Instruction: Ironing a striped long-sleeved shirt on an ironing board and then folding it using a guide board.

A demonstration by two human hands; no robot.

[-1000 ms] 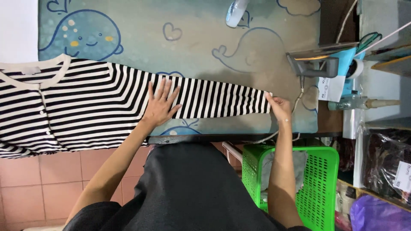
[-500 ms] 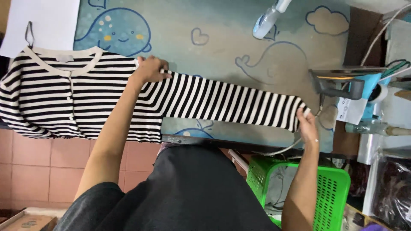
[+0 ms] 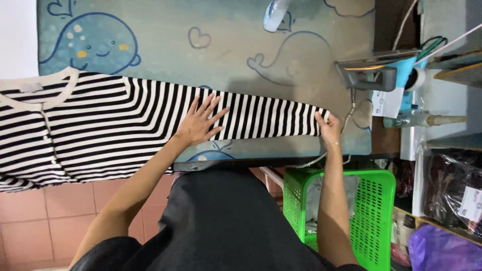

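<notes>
A black-and-white striped cardigan (image 3: 95, 130) with a cream collar lies across an ironing board (image 3: 165, 50) covered in a blue whale print. Its sleeve stretches to the right along the board's near edge. My left hand (image 3: 200, 123) lies flat on the middle of the sleeve with fingers spread. My right hand (image 3: 329, 128) pinches the cuff at the sleeve's end. The cardigan's body hangs off the board's left side.
An iron (image 3: 374, 70) rests on its stand at the board's right end. A spray bottle (image 3: 275, 12) lies at the far edge. A green plastic basket (image 3: 371, 211) stands on the floor to the right. Shelves with bags (image 3: 452, 185) are far right.
My left hand has slid from the shoulder of the cardigan down onto the sleeve. My right hand keeps hold of the cuff. The view has shifted slightly.
</notes>
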